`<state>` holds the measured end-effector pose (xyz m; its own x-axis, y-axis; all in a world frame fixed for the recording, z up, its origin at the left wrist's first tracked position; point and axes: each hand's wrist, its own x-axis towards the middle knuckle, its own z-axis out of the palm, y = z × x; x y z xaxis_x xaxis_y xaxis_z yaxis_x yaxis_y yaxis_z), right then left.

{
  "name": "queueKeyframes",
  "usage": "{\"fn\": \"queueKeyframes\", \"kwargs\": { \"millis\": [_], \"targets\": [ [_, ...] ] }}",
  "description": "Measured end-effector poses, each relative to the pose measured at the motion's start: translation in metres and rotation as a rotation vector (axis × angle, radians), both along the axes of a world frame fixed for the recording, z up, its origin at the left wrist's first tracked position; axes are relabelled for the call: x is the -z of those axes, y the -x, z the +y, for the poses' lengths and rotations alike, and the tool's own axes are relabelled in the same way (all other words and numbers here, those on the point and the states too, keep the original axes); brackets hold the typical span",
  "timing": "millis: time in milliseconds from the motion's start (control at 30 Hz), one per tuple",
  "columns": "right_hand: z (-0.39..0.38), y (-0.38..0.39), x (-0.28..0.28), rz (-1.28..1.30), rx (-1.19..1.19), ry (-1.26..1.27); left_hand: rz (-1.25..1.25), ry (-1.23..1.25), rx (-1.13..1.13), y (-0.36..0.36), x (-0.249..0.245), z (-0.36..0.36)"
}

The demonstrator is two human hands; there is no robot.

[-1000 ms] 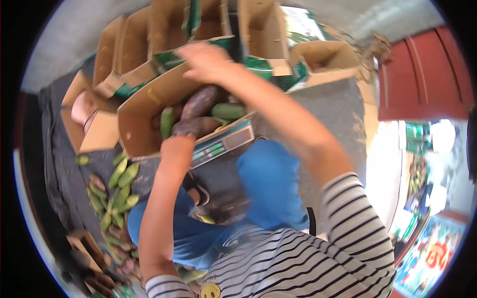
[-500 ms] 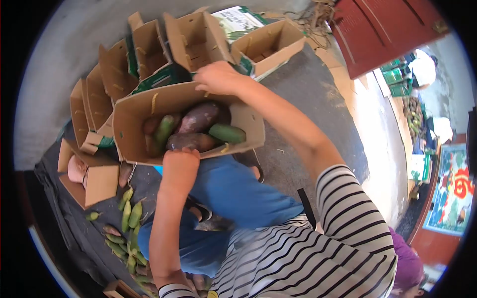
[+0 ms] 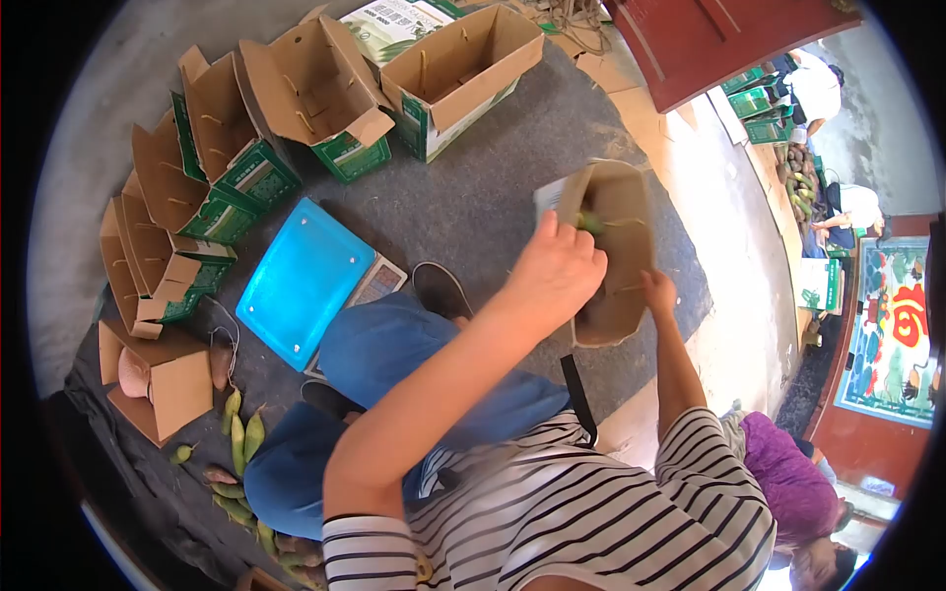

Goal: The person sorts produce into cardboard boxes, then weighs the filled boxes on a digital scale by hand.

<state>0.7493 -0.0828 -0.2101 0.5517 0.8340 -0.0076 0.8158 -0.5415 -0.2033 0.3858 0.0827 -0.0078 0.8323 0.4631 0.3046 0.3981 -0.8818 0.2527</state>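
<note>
A cardboard box [image 3: 628, 202] is off to my right, above the dark floor, blurred by motion. My left hand [image 3: 560, 268] is closed on its near side rim. My right hand [image 3: 659, 293] has its fingers closed on the opposite rim, by a yellow cord handle. Inside, a green vegetable [image 3: 589, 223] shows beside my left hand; the other contents are mostly hidden or smeared. A blue-topped scale [image 3: 305, 281] with a keypad lies uncovered in front of my knees.
Several open cardboard boxes [image 3: 340, 94] with green sides curve along the wall. A smaller carton [image 3: 182, 384] and loose green vegetables [image 3: 238, 438] lie at the left. A person in purple [image 3: 788, 468] is at the lower right; a red door [image 3: 724, 39] is at upper right.
Both hands have carried the box of vegetables from over the scale to the right and turned it. The scale has come into sight. The view has shifted slightly.
</note>
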Motion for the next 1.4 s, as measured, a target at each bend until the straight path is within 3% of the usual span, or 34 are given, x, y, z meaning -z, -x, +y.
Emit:
{"fn": "queueKeyframes", "kwargs": {
  "millis": [67, 100, 200, 300, 433, 500, 567, 633, 733, 867, 967, 1033, 1167, 1233, 1300, 1400],
  "targets": [
    [-0.036, -0.029, 0.011, 0.071, 0.243, -0.019, -0.051, 0.073, -0.034, 0.042, -0.02, 0.011],
    [-0.042, -0.035, 0.003, 0.06, 0.302, -0.018, 0.057, 0.124, -0.085, 0.07, -0.026, 0.017],
    [-0.072, -0.067, 0.016, -0.016, 0.362, -0.096, 0.053, 0.159, -0.401, 0.16, -0.017, 0.016],
    [-0.091, -0.105, 0.023, 0.131, 0.408, -0.003, 0.133, 0.282, -0.643, 0.223, -0.024, -0.008],
    [-0.056, -0.116, 0.006, -0.139, 0.399, 0.298, 0.123, 0.388, -0.857, 0.27, 0.01, -0.028],
    [0.028, -0.045, -0.054, -0.394, 0.213, -0.135, 0.262, 0.36, -0.88, 0.277, 0.026, -0.027],
    [0.118, 0.028, -0.102, -0.1, -0.102, -0.242, 0.449, 0.337, -0.861, 0.279, 0.04, -0.029],
    [0.196, 0.065, -0.072, 0.082, -0.395, -0.246, 0.472, 0.412, -0.829, 0.273, 0.044, -0.027],
    [0.293, 0.207, -0.079, 0.044, -0.818, -0.253, 0.537, 0.478, -0.82, 0.269, 0.047, -0.028],
    [0.393, 0.304, -0.042, 0.045, -0.78, -0.292, 0.575, 0.463, -0.818, 0.272, 0.049, -0.036],
    [0.429, 0.312, -0.02, 0.2, -0.636, 0.099, 0.525, 0.459, -0.82, 0.278, 0.047, -0.037],
    [0.42, 0.304, -0.021, 0.149, -0.577, 0.157, 0.497, 0.454, -0.832, 0.28, 0.044, -0.035],
    [0.344, 0.246, -0.031, 0.216, -0.711, 0.001, 0.49, 0.413, -0.837, 0.28, 0.044, -0.037],
    [0.286, 0.224, -0.064, 0.46, -0.486, 0.231, 0.48, 0.424, -0.822, 0.278, 0.043, -0.039],
    [0.239, 0.199, -0.083, 0.389, -0.335, 0.38, 0.506, 0.42, -0.808, 0.276, 0.038, -0.041],
    [0.198, 0.17, -0.079, 0.052, -0.405, 0.532, 0.5, 0.381, -0.808, 0.275, 0.038, -0.043]
  ]
}}
